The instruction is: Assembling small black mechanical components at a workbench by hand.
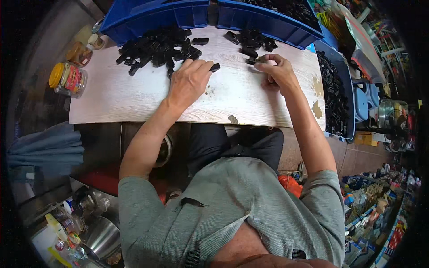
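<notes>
My left hand [190,82] is closed at the near edge of a large heap of small black plastic parts [156,47]. One black plastic part [215,68] sticks out past its fingertips on the right; the rest of that grip is hidden under the hand. Over the right of the table my right hand [279,73] pinches another black plastic part [252,60] between thumb and fingers. Just beyond it lies a smaller pile of the same parts [254,39].
Two blue bins, left [156,18] and right [268,22], line the far edge of the whitish table [147,98]. A lower blue crate [333,94] of black pieces stands at the right. Jars, one with a yellow lid [56,75], sit at the left edge.
</notes>
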Action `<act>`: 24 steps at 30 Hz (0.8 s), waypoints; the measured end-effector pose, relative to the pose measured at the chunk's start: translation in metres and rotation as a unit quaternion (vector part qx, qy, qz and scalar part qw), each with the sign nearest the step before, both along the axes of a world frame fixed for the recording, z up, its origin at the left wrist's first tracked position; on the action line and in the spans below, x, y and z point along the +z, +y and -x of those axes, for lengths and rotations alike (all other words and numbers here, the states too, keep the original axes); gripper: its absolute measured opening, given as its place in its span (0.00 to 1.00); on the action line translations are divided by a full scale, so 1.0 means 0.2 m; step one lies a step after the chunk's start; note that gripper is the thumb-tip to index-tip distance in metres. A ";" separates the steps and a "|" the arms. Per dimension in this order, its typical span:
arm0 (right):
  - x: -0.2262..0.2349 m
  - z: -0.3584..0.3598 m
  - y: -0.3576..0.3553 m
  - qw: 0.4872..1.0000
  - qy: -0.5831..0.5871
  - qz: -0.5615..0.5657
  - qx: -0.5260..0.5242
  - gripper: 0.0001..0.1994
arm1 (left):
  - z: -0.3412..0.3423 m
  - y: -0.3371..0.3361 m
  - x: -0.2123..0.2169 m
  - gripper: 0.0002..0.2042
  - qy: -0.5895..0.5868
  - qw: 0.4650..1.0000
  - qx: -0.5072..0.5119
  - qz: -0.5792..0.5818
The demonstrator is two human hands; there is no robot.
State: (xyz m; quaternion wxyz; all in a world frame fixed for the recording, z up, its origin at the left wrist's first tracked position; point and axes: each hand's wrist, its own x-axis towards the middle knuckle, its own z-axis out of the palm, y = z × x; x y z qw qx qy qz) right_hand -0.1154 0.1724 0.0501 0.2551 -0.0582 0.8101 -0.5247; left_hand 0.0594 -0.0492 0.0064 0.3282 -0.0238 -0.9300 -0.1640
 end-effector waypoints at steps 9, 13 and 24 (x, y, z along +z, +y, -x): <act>-0.01 -0.02 0.00 0.999 0.011 0.002 0.052 0.13 | 0.00 0.00 0.01 0.13 0.021 0.999 0.000 -0.028; 0.01 -0.07 0.02 0.997 -0.040 -0.013 0.063 0.13 | 0.02 0.07 0.02 0.14 0.026 0.997 -0.018 -0.069; 0.01 -0.13 0.04 0.993 -0.008 0.008 0.118 0.18 | 0.23 0.30 0.04 0.11 0.009 0.994 -0.093 -0.053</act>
